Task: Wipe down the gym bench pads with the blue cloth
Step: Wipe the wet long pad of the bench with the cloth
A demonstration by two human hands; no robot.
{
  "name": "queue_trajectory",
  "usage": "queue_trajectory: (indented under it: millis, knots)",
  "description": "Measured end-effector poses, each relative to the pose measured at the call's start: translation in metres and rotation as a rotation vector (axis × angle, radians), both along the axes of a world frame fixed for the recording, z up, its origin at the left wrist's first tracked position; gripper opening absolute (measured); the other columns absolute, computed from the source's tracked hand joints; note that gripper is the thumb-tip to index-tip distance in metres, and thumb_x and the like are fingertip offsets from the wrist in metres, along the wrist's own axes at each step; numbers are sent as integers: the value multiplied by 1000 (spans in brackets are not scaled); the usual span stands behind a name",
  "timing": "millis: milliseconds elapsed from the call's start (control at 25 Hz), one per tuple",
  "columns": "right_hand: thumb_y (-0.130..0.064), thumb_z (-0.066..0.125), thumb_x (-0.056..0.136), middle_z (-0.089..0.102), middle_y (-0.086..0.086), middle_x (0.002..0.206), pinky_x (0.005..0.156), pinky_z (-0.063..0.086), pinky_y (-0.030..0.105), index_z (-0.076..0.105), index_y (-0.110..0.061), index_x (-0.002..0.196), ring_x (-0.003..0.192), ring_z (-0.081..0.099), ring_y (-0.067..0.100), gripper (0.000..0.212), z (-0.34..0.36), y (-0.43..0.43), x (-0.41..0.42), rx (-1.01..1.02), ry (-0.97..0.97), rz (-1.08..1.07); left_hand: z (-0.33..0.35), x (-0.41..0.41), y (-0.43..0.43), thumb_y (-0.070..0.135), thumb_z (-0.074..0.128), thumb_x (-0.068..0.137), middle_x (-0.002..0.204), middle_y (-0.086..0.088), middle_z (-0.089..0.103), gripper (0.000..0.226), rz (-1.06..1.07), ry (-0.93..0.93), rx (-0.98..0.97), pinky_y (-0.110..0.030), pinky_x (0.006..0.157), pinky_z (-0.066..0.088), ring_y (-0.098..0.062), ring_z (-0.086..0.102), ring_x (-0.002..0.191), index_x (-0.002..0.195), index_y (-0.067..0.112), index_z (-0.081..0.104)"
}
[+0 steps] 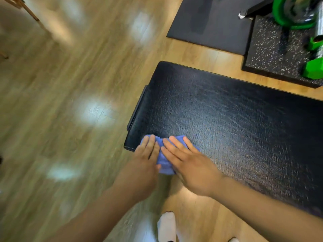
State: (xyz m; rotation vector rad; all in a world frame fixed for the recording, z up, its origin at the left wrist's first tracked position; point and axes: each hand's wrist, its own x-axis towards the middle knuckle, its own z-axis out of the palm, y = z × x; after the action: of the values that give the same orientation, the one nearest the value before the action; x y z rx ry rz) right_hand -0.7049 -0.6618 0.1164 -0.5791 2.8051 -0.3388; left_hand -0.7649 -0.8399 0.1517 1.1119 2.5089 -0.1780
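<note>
Down at the near left corner of the long black textured vinyl bench pad [227, 123], a crumpled blue cloth [163, 159] lies pressed on the pad's surface and spills a little over its near edge. Both bare hands rest flat on that cloth, fingers stretched out and not curled around it: the left hand [144, 159] covers the part of the cloth nearest the pad's corner, the right hand [187, 165] lies just beside it, further along the pad, and the two nearly touch over the cloth's middle. Beyond the far edge of the pad sit a plain dark rubber floor mat [209, 23] and a speckled black rubber mat [272, 53] carrying green-trimmed weights [312, 69]. On the near side of the pad, a white-socked foot [167, 226] stands on the pale wood-look floor [61, 102].
</note>
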Motion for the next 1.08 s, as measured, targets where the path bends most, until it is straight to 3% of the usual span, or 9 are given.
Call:
queue_trajectory:
  millis: [120,200,320,440,560,640,760,880,1080]
  knots:
    - [-20,40,85,23,7,157,119,14,47,29,-10,148,145,16,24,64,0,24,-30,-22,-20,-30,-9,-32,25,32,8,97,156,-27,4,63,67,32,17,-45,118,13,-40,5,145,147,-6,13]
    - [-22,31,90,13,8,159,119,5,43,20,-9,150,147,8,24,62,4,44,-68,15,-25,-146,-24,-77,55,31,18,101,158,-23,-7,60,77,115,43,-47,118,8,-37,-4,146,149,-2,1]
    - [-18,31,98,4,10,160,117,4,47,15,-10,151,148,3,26,56,8,89,-128,78,-41,-356,-25,-133,110,34,29,100,158,-21,-1,65,84,169,33,-51,116,10,-35,2,146,149,-1,6]
    - [-11,38,95,5,13,160,116,7,52,18,-8,150,147,4,28,59,11,125,-135,63,-80,-559,-17,-117,157,24,42,94,147,-22,30,55,19,112,178,-42,105,31,-34,32,135,141,0,29]
    - [-10,35,88,24,18,155,117,9,50,32,-4,145,144,20,34,57,4,104,-54,11,23,-576,-5,-42,141,25,37,92,109,-16,60,32,-13,88,390,-42,74,46,-35,58,97,111,9,58]
    - [-12,33,78,41,15,147,115,17,47,45,-5,138,137,37,35,61,5,69,26,-26,45,-439,1,10,108,27,35,90,93,-11,62,31,-5,-13,430,-38,64,49,-33,59,83,100,15,62]
    - [-15,35,73,43,6,147,111,22,41,46,-11,139,136,39,25,67,5,61,79,-32,-31,-319,-6,50,85,18,56,88,103,-5,61,19,-13,-109,410,-36,80,49,-26,55,97,107,14,59]
    - [-18,31,77,41,7,148,115,24,44,46,-11,139,137,38,25,64,4,98,27,56,7,-371,-21,21,124,13,61,83,107,-11,63,24,47,44,527,-29,86,41,-24,52,102,106,8,61]
    - [-16,41,91,7,6,161,117,7,43,19,-18,151,147,9,24,64,12,206,-57,130,-48,-670,-13,-61,249,6,55,76,79,-19,64,14,-95,101,600,-29,75,37,-28,56,80,71,0,66]
